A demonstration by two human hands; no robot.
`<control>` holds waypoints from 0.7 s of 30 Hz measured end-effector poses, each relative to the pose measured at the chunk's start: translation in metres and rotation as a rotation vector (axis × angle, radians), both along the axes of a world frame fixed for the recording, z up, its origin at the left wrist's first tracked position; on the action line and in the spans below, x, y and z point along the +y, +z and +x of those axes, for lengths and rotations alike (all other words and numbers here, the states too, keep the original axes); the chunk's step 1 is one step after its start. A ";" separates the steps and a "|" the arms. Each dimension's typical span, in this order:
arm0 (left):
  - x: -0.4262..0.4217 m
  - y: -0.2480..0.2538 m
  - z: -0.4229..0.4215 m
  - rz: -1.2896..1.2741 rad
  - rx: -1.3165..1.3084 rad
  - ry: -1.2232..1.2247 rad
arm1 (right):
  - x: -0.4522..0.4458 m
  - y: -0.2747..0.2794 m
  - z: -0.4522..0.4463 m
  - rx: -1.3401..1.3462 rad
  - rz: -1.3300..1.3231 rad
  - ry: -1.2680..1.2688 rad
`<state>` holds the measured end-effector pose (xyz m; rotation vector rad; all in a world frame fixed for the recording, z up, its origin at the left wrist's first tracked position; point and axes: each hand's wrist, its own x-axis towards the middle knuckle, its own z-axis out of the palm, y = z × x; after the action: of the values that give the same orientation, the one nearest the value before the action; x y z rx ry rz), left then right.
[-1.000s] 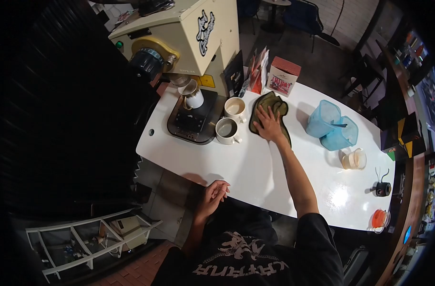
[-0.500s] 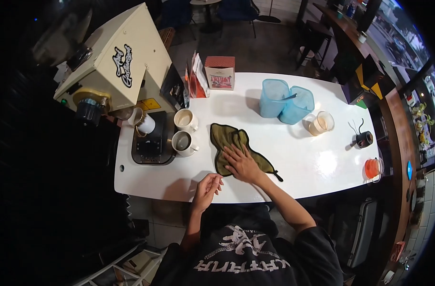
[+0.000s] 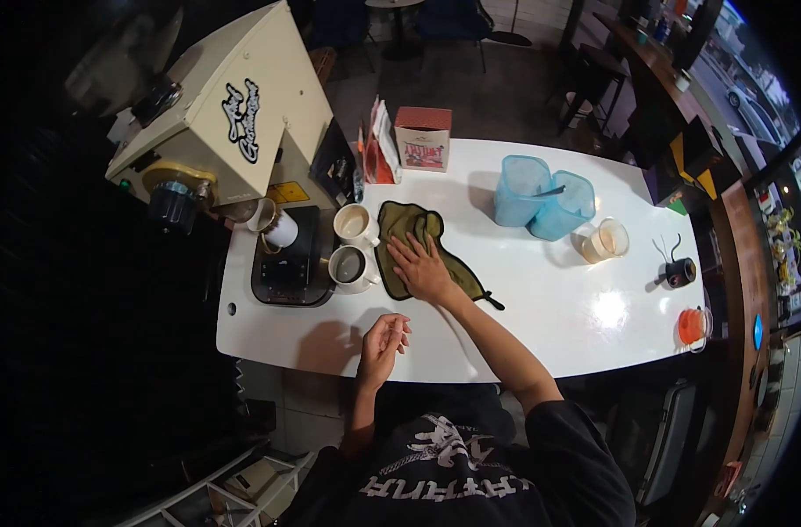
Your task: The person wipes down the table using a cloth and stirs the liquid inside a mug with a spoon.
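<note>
My right hand (image 3: 421,266) lies flat with fingers spread on an olive-green cloth (image 3: 457,274) with a dark edge and a small loop, pressing it to the white table. The cloth is rumpled and reaches up to two cream mugs on its left. One mug (image 3: 355,223) looks pale inside; the nearer mug (image 3: 351,265) holds something dark. My left hand (image 3: 383,347) hovers at the table's front edge, fingers loosely curled together, with nothing visible in it.
A cream coffee grinder (image 3: 216,105) stands left, with a white cup (image 3: 280,230) beneath its spout. Farther back are a bag (image 3: 383,145) and a box (image 3: 424,145). Two blue containers (image 3: 520,198), a glass (image 3: 606,241), a small black pot (image 3: 679,272) and a red drink (image 3: 691,326) stand right.
My right hand has slid the cloth left and away from me, close to the mugs. My left hand stays near the front edge, fingers still curled. The view has shifted slightly.
</note>
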<state>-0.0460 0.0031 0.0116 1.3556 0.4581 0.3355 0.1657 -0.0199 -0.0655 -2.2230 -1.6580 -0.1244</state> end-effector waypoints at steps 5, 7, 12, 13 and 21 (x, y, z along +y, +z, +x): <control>0.010 0.001 -0.021 0.024 0.032 0.106 | 0.035 0.000 0.023 -0.006 -0.091 0.022; 0.013 0.001 -0.028 0.037 0.043 0.143 | 0.042 0.003 0.030 -0.007 -0.106 0.029; 0.020 0.000 -0.038 0.048 0.027 0.198 | 0.055 0.005 0.044 -0.005 -0.132 0.003; 0.021 0.001 -0.039 0.051 0.026 0.202 | 0.055 0.006 0.046 -0.007 -0.140 0.006; 0.036 0.008 -0.037 0.133 0.034 0.235 | 0.065 0.004 0.049 0.046 -0.116 -0.049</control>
<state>-0.0826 0.0392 0.0196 1.4405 0.6355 0.5448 0.2145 0.0451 -0.0616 -2.3342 -1.6246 0.0103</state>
